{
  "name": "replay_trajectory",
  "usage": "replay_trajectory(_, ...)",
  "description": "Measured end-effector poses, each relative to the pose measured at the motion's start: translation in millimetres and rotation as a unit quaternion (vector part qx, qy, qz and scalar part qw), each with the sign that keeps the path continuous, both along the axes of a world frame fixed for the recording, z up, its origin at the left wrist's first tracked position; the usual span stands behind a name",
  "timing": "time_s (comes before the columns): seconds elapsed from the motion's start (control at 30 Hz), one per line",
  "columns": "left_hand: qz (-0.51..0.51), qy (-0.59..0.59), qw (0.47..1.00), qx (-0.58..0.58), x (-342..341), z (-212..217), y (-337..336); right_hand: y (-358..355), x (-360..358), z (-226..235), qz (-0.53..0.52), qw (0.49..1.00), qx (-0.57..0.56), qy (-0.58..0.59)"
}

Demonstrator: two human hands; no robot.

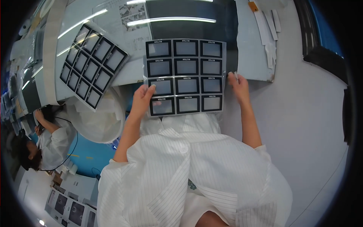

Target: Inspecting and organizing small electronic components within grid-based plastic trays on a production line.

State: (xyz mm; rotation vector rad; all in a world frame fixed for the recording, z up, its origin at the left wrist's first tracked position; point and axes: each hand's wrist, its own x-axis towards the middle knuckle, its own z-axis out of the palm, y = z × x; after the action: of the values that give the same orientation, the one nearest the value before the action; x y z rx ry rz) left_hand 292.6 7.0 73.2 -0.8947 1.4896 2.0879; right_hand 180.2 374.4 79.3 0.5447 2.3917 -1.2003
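A clear sheet (186, 73) with rows of black-framed rectangular windows lies partly on the table, its near end reaching over the front edge above my lap. My left hand (142, 99) pinches its left margin, thumb on top, near the lower left corner. Just off the sheet's right edge is my right hand (239, 87), fingers closed around a small pale thing too small to make out. Another sheet of the same kind (92, 65) rests at a slant on the left, jutting past the table edge.
Under the left sheet stands a large white bin (119, 109) with pale translucent material in it. A dark mat (193, 30) covers part of the table (109, 15). White strips (267, 36) hang at the table's right side. Another person (56, 140) works at the far left.
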Motion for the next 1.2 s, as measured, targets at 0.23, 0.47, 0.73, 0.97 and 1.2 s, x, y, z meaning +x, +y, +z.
replay_trajectory(0.23,-0.036,0.001,0.999,0.011,15,-11,-25,-75,1,52,0.276,0.928,0.024,0.249)
replay_trajectory(0.47,-0.019,0.042,0.998,0.047,22,-15,-21,-187,30,27,0.396,0.887,-0.12,0.204)
replay_trajectory(0.73,-0.023,0.072,0.993,0.087,28,-22,-22,-224,30,4,0.46,0.81,-0.099,0.351)
replay_trajectory(0.97,0.004,0.079,0.992,0.094,29,-18,-21,-230,35,-7,0.464,0.817,-0.094,0.329)
replay_trajectory(1.2,-0.018,0.097,0.991,0.088,29,-17,-23,-238,34,1,0.496,0.792,-0.049,0.352)
